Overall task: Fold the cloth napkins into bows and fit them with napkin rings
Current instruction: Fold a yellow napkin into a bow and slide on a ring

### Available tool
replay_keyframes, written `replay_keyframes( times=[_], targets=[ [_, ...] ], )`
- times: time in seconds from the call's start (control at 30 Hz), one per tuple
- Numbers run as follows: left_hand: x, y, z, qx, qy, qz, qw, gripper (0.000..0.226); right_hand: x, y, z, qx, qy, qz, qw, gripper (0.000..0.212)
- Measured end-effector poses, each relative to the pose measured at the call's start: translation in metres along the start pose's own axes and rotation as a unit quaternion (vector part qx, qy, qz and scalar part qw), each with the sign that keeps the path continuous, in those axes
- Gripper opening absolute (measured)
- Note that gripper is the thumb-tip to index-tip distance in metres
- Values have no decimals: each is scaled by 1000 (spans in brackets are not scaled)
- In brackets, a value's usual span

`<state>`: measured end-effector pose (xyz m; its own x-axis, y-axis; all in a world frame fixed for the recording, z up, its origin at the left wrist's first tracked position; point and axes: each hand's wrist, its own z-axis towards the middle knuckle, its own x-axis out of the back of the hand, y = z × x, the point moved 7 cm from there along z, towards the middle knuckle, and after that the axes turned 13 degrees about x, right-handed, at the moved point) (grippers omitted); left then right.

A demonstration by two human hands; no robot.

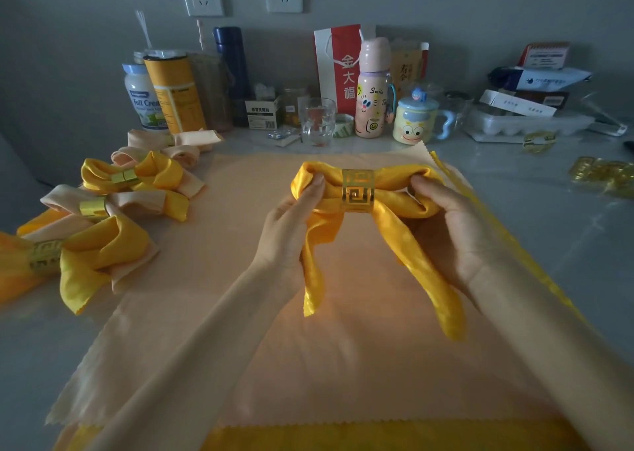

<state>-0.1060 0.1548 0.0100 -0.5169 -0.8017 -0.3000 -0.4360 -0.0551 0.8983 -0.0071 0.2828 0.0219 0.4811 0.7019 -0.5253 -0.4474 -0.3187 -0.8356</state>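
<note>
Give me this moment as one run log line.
yellow napkin: bow shape, ring around middle | left hand: grips its left loop | right hand: grips its right loop | finished bows: piled at left

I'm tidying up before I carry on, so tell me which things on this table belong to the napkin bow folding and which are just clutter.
Job: yellow bow napkin held by left hand and right hand, gold ring on it, finished bows at left, flat peach napkin, spare rings at right.
Lying about: drinking glass, pink bottle, cartoon mug, milk powder jar, egg tray.
</note>
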Motion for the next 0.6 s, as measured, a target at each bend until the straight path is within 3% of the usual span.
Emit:
replay_keyframes(
  times=[0.07, 0.17, 0.27, 0.3, 0.37, 0.43, 0.5, 0.57, 0.6],
  targets=[
    [2, 2, -1, -17, 5, 19, 1000, 24, 1, 0, -2, 10, 22, -34, 999, 36],
    [4, 8, 0, -57, 14, 53, 997, 24, -1, 10, -6, -46, 24, -46, 998, 21],
    [8, 22, -3, -133, 45, 116, 983, 24, 7, 7, -2, -47, 1, -160, 986, 11],
    [8, 26, -5, -160, 54, 142, 975, 25, 12, 1, 0, -30, -4, -217, 976, 17],
    [6, 32, -11, -201, 53, 185, 960, 29, 10, -17, 1, 54, -40, -376, 924, 46],
    [1, 33, -19, -218, 35, 200, 955, 28, -18, -25, -4, 131, -158, -516, 831, 65],
    [-3, 37, -29, -235, 22, 215, 948, 27, -48, -20, -8, 125, -268, -580, 759, 57],
    [0, 39, -36, -243, 25, 221, 944, 27, -67, -20, -9, 121, -298, -619, 717, 36],
    [4, 39, -38, -240, 29, 218, 946, 27, -70, -20, -9, 127, -296, -633, 704, 35]
  ],
)
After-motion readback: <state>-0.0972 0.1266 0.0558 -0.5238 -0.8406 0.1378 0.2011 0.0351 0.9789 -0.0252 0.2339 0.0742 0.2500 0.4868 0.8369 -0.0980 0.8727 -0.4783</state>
